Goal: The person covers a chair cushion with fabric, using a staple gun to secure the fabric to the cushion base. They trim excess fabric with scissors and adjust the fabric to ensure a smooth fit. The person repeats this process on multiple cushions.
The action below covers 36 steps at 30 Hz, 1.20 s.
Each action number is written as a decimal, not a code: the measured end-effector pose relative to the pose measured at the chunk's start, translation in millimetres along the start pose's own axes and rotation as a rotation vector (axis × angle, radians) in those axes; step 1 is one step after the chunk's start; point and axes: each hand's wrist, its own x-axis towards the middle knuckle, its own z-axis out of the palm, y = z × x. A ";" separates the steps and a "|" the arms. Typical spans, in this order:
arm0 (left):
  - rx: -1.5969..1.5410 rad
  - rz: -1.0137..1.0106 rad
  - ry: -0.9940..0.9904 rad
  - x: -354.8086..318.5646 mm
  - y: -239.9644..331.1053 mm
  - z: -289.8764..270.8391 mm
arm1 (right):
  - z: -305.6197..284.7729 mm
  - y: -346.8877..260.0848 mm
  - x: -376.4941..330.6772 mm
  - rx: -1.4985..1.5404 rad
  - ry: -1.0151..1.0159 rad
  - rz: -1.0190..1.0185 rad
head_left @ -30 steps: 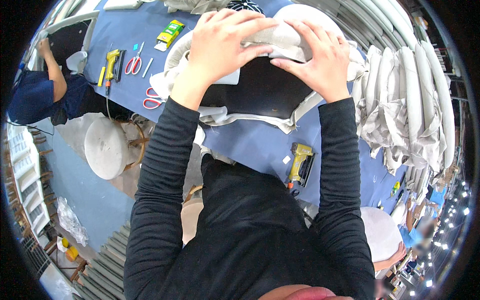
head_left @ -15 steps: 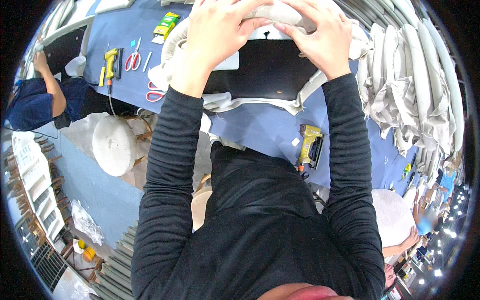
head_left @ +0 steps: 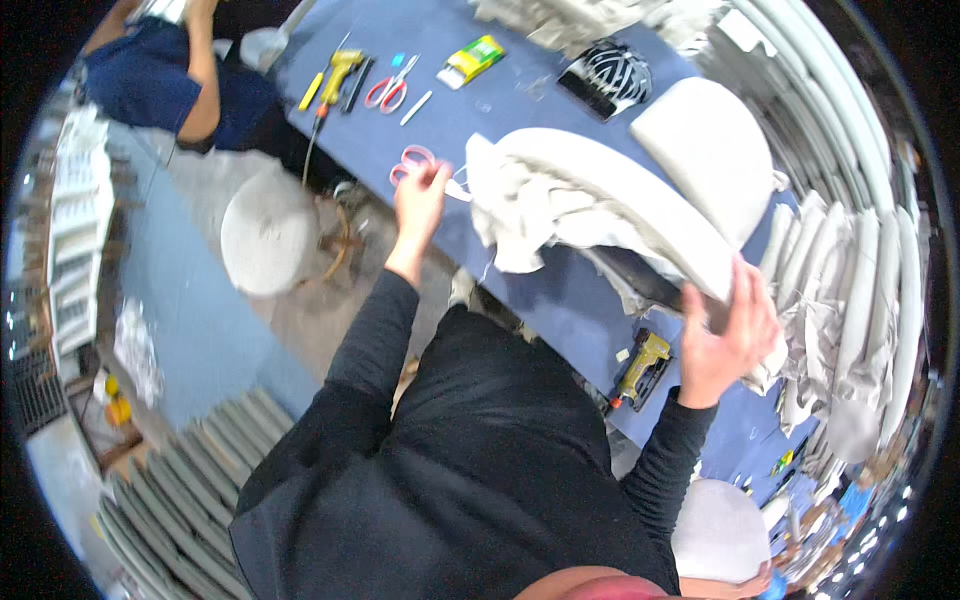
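A long padded seat piece (head_left: 640,210), half wrapped in loose light-grey fabric (head_left: 520,215), lies on the blue worktable (head_left: 560,300). My right hand (head_left: 725,335) grips its near right end, fingers curled over the edge. My left hand (head_left: 420,195) is stretched out to the left of the fabric. Its fingers close on the handles of red scissors (head_left: 412,160) lying on the table.
A yellow staple gun (head_left: 645,365) lies near the table edge by my right arm. A yellow tool (head_left: 340,70), second scissors (head_left: 390,90), a yellow-green box (head_left: 472,60) and a grey cushion (head_left: 700,150) lie farther off. A round stool (head_left: 270,230) stands left. A person in blue (head_left: 170,80) works beyond.
Both hands were pressing on top of the padded piece. My left hand has left it and swung left to the red scissors; my right hand slid to the piece's near right end.
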 end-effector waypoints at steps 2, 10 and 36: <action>0.288 -0.098 -0.085 9.3 -69.9 1.1 | 4.9 -26.4 17.1 -0.044 0.023 0.020; 0.813 0.324 -0.326 42.8 -115.2 9.1 | 41.9 17.0 48.1 -0.063 0.086 0.113; 0.083 0.531 -0.053 -15.9 24.3 29.1 | 71.1 55.8 63.7 -0.055 0.133 0.091</action>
